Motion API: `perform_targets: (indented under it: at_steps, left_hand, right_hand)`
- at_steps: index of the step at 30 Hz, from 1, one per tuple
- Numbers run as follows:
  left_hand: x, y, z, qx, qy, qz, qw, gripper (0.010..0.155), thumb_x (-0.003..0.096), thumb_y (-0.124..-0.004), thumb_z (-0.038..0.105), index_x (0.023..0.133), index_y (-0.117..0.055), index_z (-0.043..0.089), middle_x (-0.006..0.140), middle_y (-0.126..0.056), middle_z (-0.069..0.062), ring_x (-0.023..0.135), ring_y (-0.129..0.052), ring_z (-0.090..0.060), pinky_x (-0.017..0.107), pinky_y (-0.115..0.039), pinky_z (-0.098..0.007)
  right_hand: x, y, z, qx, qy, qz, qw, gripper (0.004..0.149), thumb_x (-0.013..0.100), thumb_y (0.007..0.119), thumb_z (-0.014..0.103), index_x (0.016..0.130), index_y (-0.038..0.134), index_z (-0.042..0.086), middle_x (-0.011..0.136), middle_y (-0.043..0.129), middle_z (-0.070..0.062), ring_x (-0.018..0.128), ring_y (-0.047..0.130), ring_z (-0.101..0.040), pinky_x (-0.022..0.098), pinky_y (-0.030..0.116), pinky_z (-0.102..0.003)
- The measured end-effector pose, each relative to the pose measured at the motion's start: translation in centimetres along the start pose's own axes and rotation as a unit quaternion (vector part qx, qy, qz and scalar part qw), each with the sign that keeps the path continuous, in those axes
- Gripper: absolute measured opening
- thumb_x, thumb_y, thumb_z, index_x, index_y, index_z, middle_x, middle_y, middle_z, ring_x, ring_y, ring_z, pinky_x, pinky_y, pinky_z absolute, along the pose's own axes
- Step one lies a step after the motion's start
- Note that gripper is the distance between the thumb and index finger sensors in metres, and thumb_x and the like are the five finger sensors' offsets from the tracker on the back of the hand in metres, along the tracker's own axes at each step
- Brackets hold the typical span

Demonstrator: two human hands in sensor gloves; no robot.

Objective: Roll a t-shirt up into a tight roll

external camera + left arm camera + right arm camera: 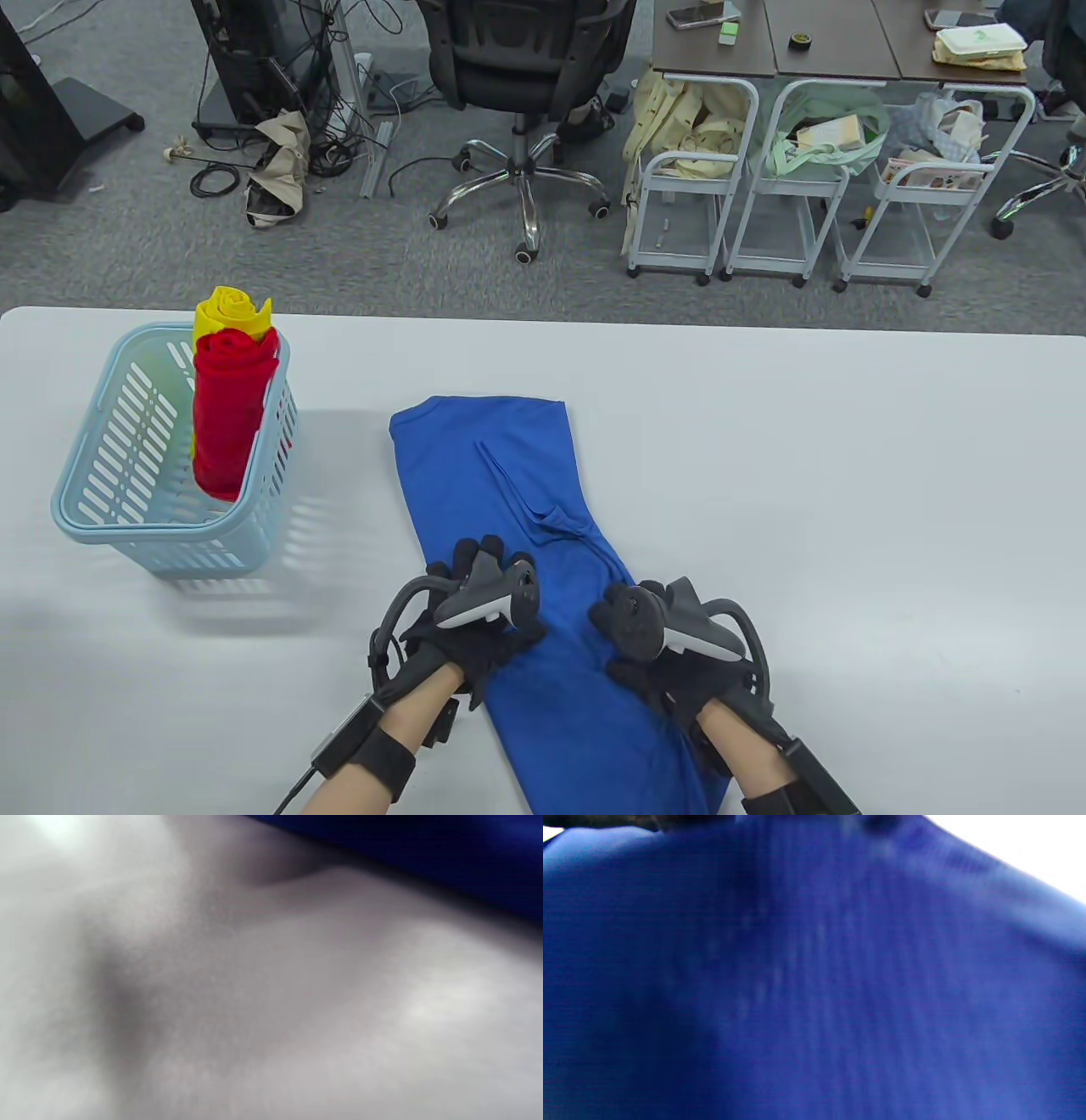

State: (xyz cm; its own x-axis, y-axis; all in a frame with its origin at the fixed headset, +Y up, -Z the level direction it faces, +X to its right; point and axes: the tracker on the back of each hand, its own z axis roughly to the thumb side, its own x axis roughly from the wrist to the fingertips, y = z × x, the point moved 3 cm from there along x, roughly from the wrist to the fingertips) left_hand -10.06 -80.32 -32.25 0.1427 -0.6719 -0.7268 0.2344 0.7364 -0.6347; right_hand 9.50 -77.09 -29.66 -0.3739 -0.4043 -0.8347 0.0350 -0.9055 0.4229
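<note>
In the table view a blue t-shirt (517,526), folded into a long narrow strip, is lying on the white table (848,509), running from mid-frame down to the bottom edge, where its near end is being cut off. The left hand (471,628) is resting on the strip's left edge and the right hand (662,654) on its right side, both at lower centre. Trackers are covering the backs of both hands, so whether the fingers are pressing flat or pinching the cloth cannot be told.

At left a light blue basket (93,509) is holding a red roll (227,416) with a yellow roll (229,314) partly hidden behind it.

The left wrist view is showing only blurred grey surface with dark blue cloth in the upper right corner. The right wrist view is filling with blurred blue fabric, a dark glove edge barely showing along the top.
</note>
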Motion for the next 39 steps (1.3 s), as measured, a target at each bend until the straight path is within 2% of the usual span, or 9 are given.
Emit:
perform_targets:
  at_steps: [3, 9, 16, 21, 23, 26, 34, 36, 39]
  left_hand:
    - [-0.2, -0.6, -0.2, 0.015, 0.008, 0.000, 1.000, 0.080, 0.0461, -0.021, 0.074, 0.105, 0.018, 0.037, 0.116, 0.022, -0.006, 0.111, 0.008, -0.038, 0.081, -0.013, -0.061]
    - [-0.5, -1.3, 0.2, 0.003, -0.042, 0.000, 0.999, 0.080, 0.0467, -0.023, 0.075, 0.104, 0.020, 0.038, 0.114, 0.026, -0.005, 0.107, 0.015, -0.038, 0.078, -0.005, -0.059]
    - [-0.5, -1.4, 0.3, -0.010, -0.048, -0.001, 0.999, 0.081, 0.0474, -0.024, 0.075, 0.104, 0.019, 0.038, 0.113, 0.027, -0.005, 0.106, 0.016, -0.037, 0.077, -0.004, -0.059]
    - [-0.3, -1.5, 0.2, -0.017, -0.053, -0.002, 0.998, 0.080, 0.0480, -0.026, 0.075, 0.105, 0.018, 0.039, 0.113, 0.027, -0.004, 0.106, 0.016, -0.037, 0.076, -0.002, -0.059]
    - [-0.2, -1.5, 0.1, -0.020, -0.056, -0.002, 0.998, 0.081, 0.0484, -0.026, 0.075, 0.105, 0.018, 0.039, 0.113, 0.027, -0.003, 0.106, 0.016, -0.037, 0.076, -0.002, -0.059]
    - [-0.2, -1.5, 0.0, -0.025, -0.060, -0.001, 0.998, 0.081, 0.0488, -0.027, 0.075, 0.105, 0.018, 0.039, 0.113, 0.027, -0.003, 0.106, 0.017, -0.036, 0.076, -0.001, -0.059]
    - [0.0, -1.5, 0.0, -0.028, -0.070, -0.002, 0.997, 0.081, 0.0494, -0.028, 0.075, 0.106, 0.018, 0.039, 0.113, 0.027, -0.003, 0.105, 0.018, -0.037, 0.075, 0.000, -0.060]
    - [0.1, -1.4, 0.1, -0.027, -0.072, -0.003, 0.997, 0.081, 0.0494, -0.027, 0.075, 0.105, 0.018, 0.039, 0.113, 0.028, -0.003, 0.105, 0.019, -0.036, 0.075, 0.000, -0.060]
    - [0.2, -1.4, 0.1, -0.024, -0.077, -0.004, 0.997, 0.080, 0.0497, -0.027, 0.075, 0.105, 0.018, 0.038, 0.113, 0.028, -0.003, 0.105, 0.019, -0.037, 0.074, 0.000, -0.060]
  right_hand:
    - [-0.2, -0.7, 0.1, 0.014, -0.002, -0.011, 1.000, 0.057, 0.056, 0.068, 0.046, 0.109, 0.058, 0.028, 0.116, 0.056, -0.001, 0.107, 0.056, -0.036, 0.072, 0.052, -0.054]
    - [0.0, -2.1, -0.1, 0.029, 0.002, -0.027, 0.999, 0.052, 0.055, 0.071, 0.045, 0.105, 0.066, 0.027, 0.105, 0.075, -0.002, 0.094, 0.077, -0.032, 0.066, 0.064, -0.050]
    - [4.4, -5.3, -1.6, 0.085, 0.073, -0.041, 0.993, 0.066, 0.057, 0.071, 0.043, 0.114, 0.042, 0.025, 0.110, 0.053, -0.009, 0.092, 0.070, -0.031, 0.068, 0.058, -0.052]
    - [8.5, -6.2, 0.2, 0.030, 0.082, -0.005, 0.996, 0.071, 0.055, 0.073, 0.049, 0.114, 0.038, 0.031, 0.114, 0.042, -0.010, 0.096, 0.062, -0.032, 0.071, 0.052, -0.052]
    - [10.4, -5.9, 0.6, 0.002, 0.099, 0.012, 0.995, 0.063, 0.055, 0.074, 0.047, 0.110, 0.048, 0.032, 0.109, 0.050, -0.007, 0.093, 0.066, -0.029, 0.070, 0.054, -0.052]
    - [11.3, -5.9, 0.0, -0.024, 0.129, -0.015, 0.991, 0.036, 0.059, 0.068, 0.037, 0.095, 0.065, 0.032, 0.097, 0.066, 0.000, 0.083, 0.077, -0.022, 0.067, 0.061, -0.049]
    - [9.5, -6.7, -6.4, 0.053, 0.249, -0.066, 0.965, 0.037, 0.059, 0.061, 0.038, 0.094, 0.060, 0.026, 0.093, 0.067, -0.002, 0.079, 0.079, -0.021, 0.064, 0.064, -0.048]
    - [9.4, -6.9, -6.6, 0.100, 0.200, -0.064, 0.972, 0.039, 0.060, 0.061, 0.041, 0.096, 0.059, 0.027, 0.096, 0.064, -0.002, 0.082, 0.077, -0.022, 0.066, 0.062, -0.048]
    - [10.1, -6.0, -4.4, 0.196, 0.060, -0.009, 0.979, 0.067, 0.055, 0.076, 0.046, 0.111, 0.043, 0.033, 0.114, 0.037, -0.010, 0.096, 0.056, -0.032, 0.073, 0.044, -0.055]
